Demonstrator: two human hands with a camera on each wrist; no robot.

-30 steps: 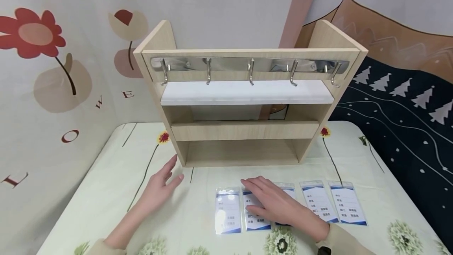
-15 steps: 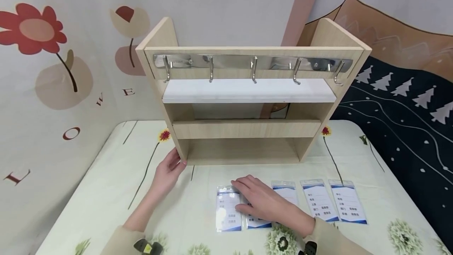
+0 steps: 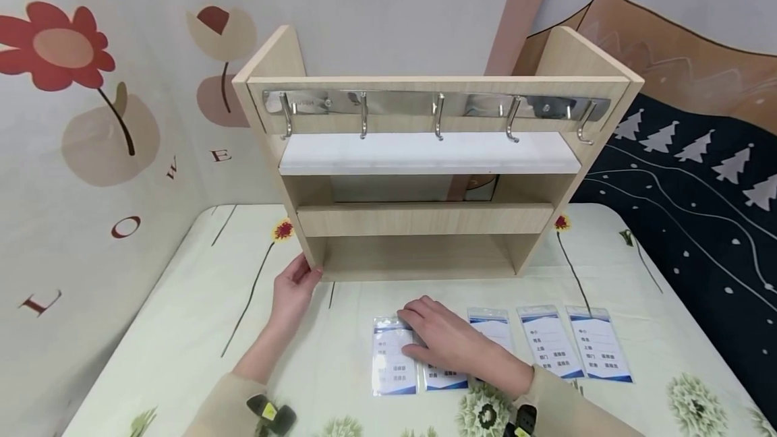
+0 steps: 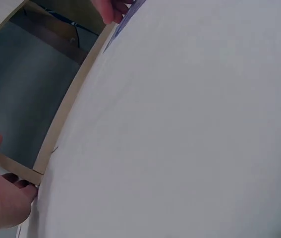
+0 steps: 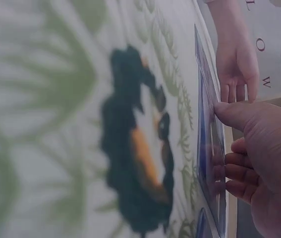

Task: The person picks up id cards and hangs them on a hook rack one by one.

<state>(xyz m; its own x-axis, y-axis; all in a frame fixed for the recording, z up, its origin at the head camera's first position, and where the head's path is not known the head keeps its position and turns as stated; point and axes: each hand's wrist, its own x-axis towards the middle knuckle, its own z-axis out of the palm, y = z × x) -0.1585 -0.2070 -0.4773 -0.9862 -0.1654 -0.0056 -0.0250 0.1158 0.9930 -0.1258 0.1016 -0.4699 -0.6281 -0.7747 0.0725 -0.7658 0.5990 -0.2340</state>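
Metal hooks (image 3: pixel 439 117), wooden rack (image 3: pixel 425 220), flowered cloth (image 3: pixel 346 349), right hand (image 3: pixel 448 337) partly hiding card (image 3: pixel 446 381)

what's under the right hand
Under the right hand lies the second card from the left: lower part visible, blue along its bottom; upper part hidden. The wrist hides the third card's lower part.
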